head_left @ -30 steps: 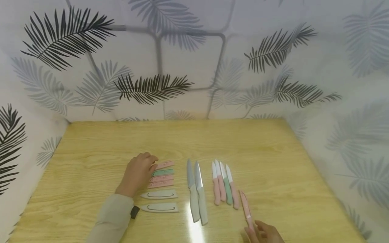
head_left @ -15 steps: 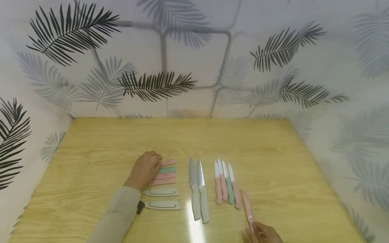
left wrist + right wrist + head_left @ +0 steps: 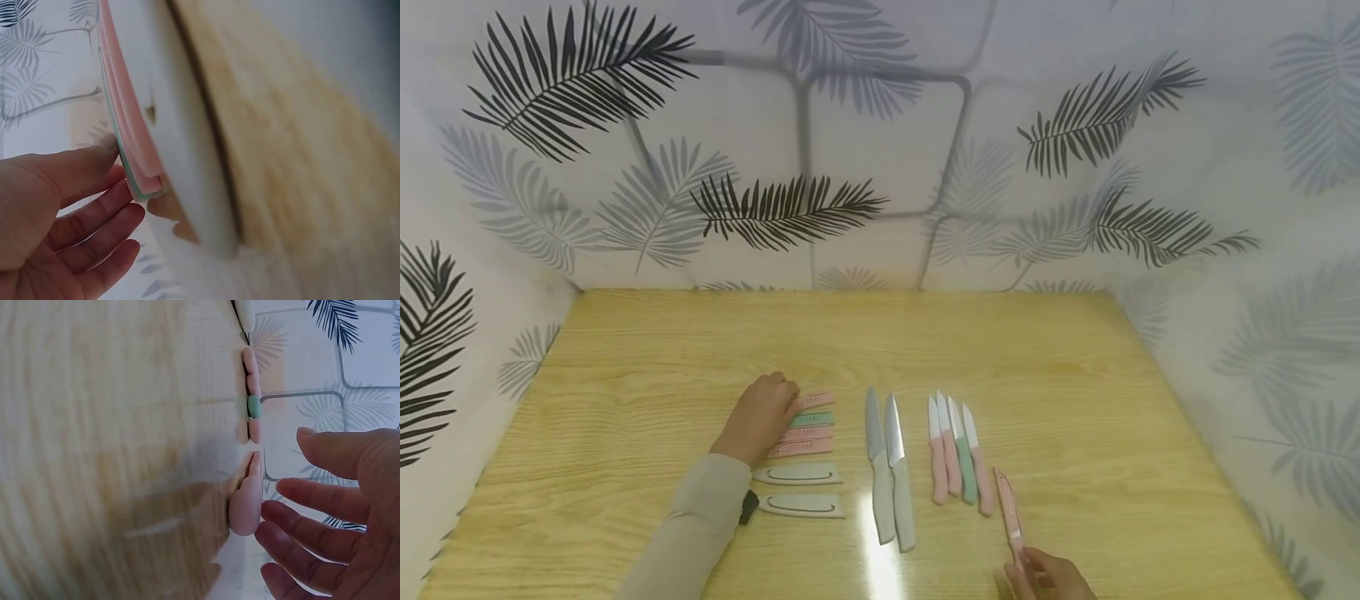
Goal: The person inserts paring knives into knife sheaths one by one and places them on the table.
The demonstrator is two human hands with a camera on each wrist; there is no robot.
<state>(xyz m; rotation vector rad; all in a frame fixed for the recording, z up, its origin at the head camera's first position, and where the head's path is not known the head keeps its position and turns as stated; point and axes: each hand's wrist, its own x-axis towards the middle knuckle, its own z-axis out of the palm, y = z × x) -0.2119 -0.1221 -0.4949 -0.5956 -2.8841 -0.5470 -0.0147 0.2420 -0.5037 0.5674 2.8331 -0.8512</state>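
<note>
I see my left hand (image 3: 758, 417) resting on the tabletop (image 3: 700, 350) at the left end of a column of small blade sheaths (image 3: 805, 423), three pink and one green. In the left wrist view the fingers (image 3: 94, 219) are released, lightly bent, their tips just beside the sheath ends (image 3: 134, 162); I cannot tell whether they actually touch. Just nearer to me than that column lie two larger grey sheaths (image 3: 799, 489), one behind the other.

My right hand (image 3: 1051, 577) is at the near edge of the scene, right of centre. Its fingers (image 3: 319, 506) are spread and relaxed, grasping nothing, and sit right at the handle end of a sheathed pink knife (image 3: 1009, 514) that lies flat on the wood, tip pointing away from me. Whether fingertips meet the handle (image 3: 245, 509) I cannot tell.

Just left of that knife lies a row of four small bare-bladed knives (image 3: 958, 461), three with pink handles and one green, side by side and touching. Further left, between them and the sheaths, two larger grey knives (image 3: 889, 471) lie together, blades pointing to the far side. A leaf-patterned backdrop (image 3: 880, 142) encloses the far and side edges.
</note>
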